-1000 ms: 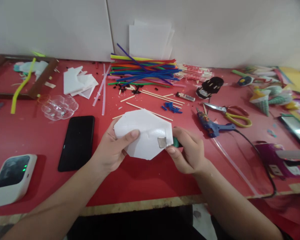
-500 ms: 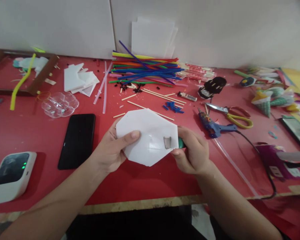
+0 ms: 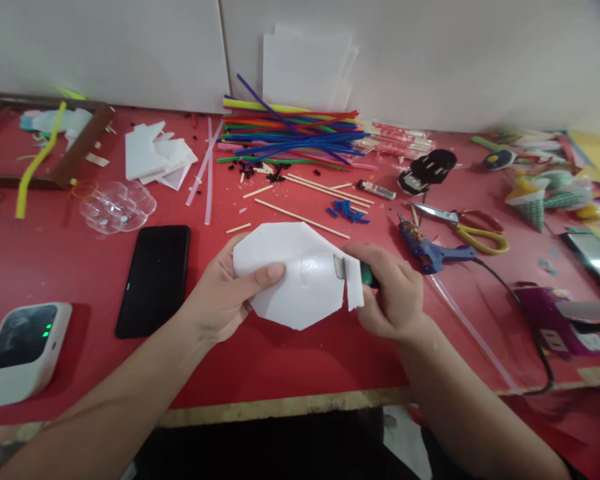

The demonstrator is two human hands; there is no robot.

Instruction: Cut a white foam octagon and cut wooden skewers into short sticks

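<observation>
A white many-sided sheet [image 3: 295, 280], apparently foam board or card, is held above the table's front part. My left hand [image 3: 233, 287] grips its left side, thumb on top and fingers beneath. My right hand [image 3: 393, 287] is closed around the green handle of a box cutter [image 3: 369, 274] at the sheet's right side. The cutter's blade [image 3: 339, 267] pokes up through the sheet. Below the blade a slit runs to the lower edge, and a narrow strip [image 3: 354, 283] hangs partly loose beside my right fingers.
Behind the sheet lie colourful pipe cleaners [image 3: 295, 137], thin wooden sticks [image 3: 300, 217] and white offcuts [image 3: 160, 157]. A phone [image 3: 155, 280] and a white device [image 3: 25, 353] lie left. On the right are a blue glue gun [image 3: 433, 253] with its cord, scissors [image 3: 460, 223] and a black figure [image 3: 427, 171].
The blade has moved up along the right side of the sheet, opening a slit below it. The strip at the right has come partly away. My right hand has shifted slightly right.
</observation>
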